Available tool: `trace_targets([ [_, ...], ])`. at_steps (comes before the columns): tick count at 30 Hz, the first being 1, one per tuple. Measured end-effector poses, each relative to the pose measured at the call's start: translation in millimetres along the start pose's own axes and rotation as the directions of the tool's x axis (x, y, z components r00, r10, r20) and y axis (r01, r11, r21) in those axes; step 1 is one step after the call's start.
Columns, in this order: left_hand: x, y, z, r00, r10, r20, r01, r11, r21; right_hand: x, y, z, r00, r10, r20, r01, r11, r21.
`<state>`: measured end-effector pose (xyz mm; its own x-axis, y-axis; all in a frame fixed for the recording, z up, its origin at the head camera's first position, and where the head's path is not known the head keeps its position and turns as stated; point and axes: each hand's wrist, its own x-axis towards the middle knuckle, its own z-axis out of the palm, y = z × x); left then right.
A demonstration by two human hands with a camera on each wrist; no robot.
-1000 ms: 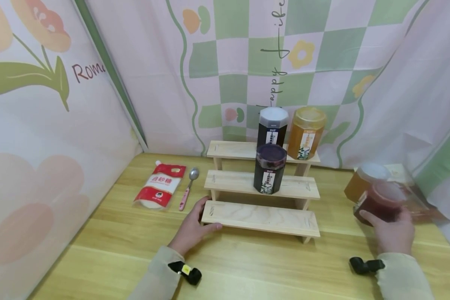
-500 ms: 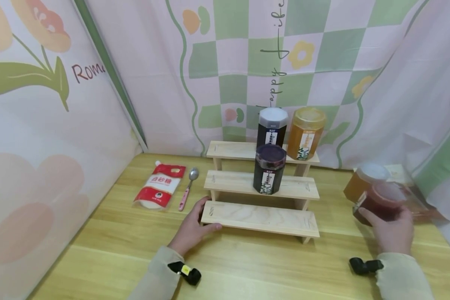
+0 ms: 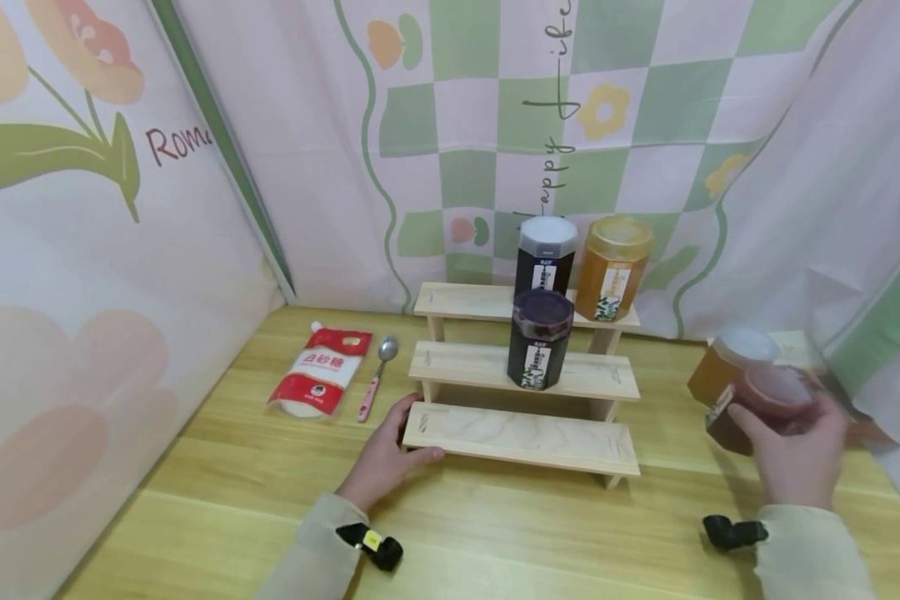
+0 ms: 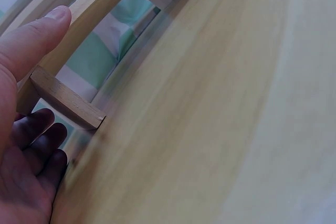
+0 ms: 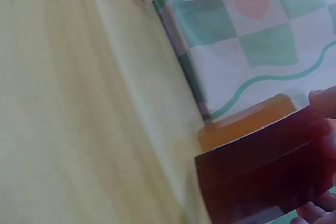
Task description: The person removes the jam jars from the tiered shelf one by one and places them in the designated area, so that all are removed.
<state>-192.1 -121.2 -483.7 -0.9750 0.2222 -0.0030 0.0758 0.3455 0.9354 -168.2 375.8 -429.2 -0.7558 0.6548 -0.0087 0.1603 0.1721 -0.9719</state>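
Note:
My left hand (image 3: 386, 454) holds the left end of the lowest step of a three-tier wooden display stand (image 3: 521, 433), thumb along its front edge. In the left wrist view the other fingers (image 4: 39, 135) curl behind the step's short leg (image 4: 68, 98). Over at the right, my right hand (image 3: 806, 458) grips a dark red jar (image 3: 735, 423) with a translucent lid, label facing left. The right wrist view shows the thumb (image 5: 323, 100) on one side and fingertips (image 5: 317, 211) on the opposite side. An amber jar (image 3: 718, 371) with a whitish lid stands right behind it.
On the top step are a dark jar (image 3: 543, 258) with a white lid and an amber jar (image 3: 615, 271). Another dark jar (image 3: 537, 354) sits on the middle step. A red-and-white sugar bag (image 3: 321, 371) and a pink-handled spoon (image 3: 377, 379) lie left of the stand.
My right hand has shifted slightly right around the red jar, which stays in nearly the same place. The left hand and the stand have not visibly moved.

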Motion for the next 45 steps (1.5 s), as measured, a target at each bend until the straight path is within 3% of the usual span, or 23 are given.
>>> trace_targets([
  [5,0.7,-0.2,0.7,1.0,0.006,0.005,-0.006,1.0,-0.01,-3.4,-10.3,-3.7,0.998,0.054,-0.021,-0.049,0.984,0.171],
  [7,0.7,-0.2,1.0,1.0,0.008,0.007,-0.008,1.0,-0.012,-5.3,-14.9,-5.8,0.998,0.055,-0.025,-0.049,0.979,0.195],
  [13,-0.1,-0.2,1.0,1.0,0.015,0.001,-0.015,1.0,-0.011,-17.1,-33.9,-7.3,1.0,0.006,-0.018,-0.005,0.998,0.062],
  [19,-1.2,-0.1,0.3,1.0,0.03,-0.002,-0.03,0.999,-0.026,-33.4,-50.8,-2.8,0.998,-0.054,0.024,0.055,0.998,-0.038],
  [23,0.1,-1.4,1.5,0.999,0.036,0.01,-0.035,0.999,-0.042,-44.0,-60.2,2.3,0.997,-0.073,0.035,0.068,0.99,0.127],
  [26,0.6,-1.7,2.0,0.999,0.032,0.007,-0.032,0.999,-0.036,-51.5,-66.0,8.7,0.993,-0.109,0.051,0.089,0.952,0.294],
  [28,0.7,-1.7,1.6,1.0,0.03,0.002,-0.03,0.999,-0.03,-55.3,-68.5,12.8,0.986,-0.151,0.072,0.121,0.94,0.319],
  [30,0.7,-1.4,1.0,1.0,0.025,0.0,-0.025,0.999,-0.033,-58.3,-70.0,17.0,0.976,-0.193,0.104,0.156,0.945,0.287],
  [33,0.4,-1.0,-0.1,0.999,0.033,0.005,-0.033,0.999,-0.038,-61.1,-72.8,23.1,0.951,-0.271,0.147,0.257,0.96,0.11],
  [36,0.3,-0.9,-0.6,0.999,0.035,0.008,-0.034,0.999,-0.04,-63.7,-75.6,29.4,0.914,-0.346,0.21,0.361,0.932,-0.035],
  [40,0.1,-1.5,-0.8,0.999,0.035,0.004,-0.034,0.999,-0.036,-68.4,-79.2,38.5,0.866,-0.41,0.285,0.445,0.893,-0.068],
  [45,-0.5,-0.8,-0.7,0.999,0.04,0.006,-0.04,0.999,-0.032,-75.9,-84.6,50.6,0.831,-0.434,0.349,0.488,0.869,-0.079],
])
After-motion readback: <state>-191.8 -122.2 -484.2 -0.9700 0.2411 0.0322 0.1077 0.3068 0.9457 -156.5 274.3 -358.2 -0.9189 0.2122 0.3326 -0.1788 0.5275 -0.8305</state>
